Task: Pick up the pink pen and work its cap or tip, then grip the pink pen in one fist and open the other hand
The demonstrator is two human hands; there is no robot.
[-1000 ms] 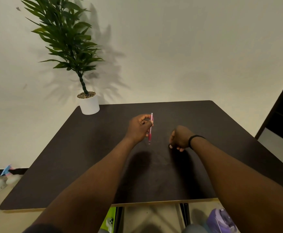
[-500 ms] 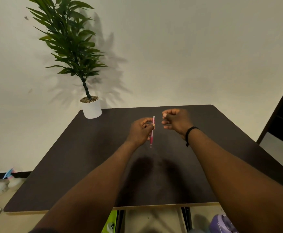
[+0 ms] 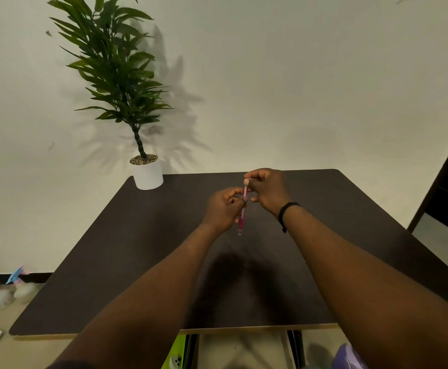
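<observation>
I am facing a plain white wall (image 3: 297,89); a potted plant (image 3: 127,75) is casting shadows on it from the dark worktop (image 3: 137,249), pale floor (image 3: 1,312) lying below

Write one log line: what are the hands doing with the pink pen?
left hand: grips pink pen mid-barrel | right hand: pinches pen's top end | pen: upright, above dark table

Purple object (image 3: 350,356) cut off at bottom edge.
</observation>
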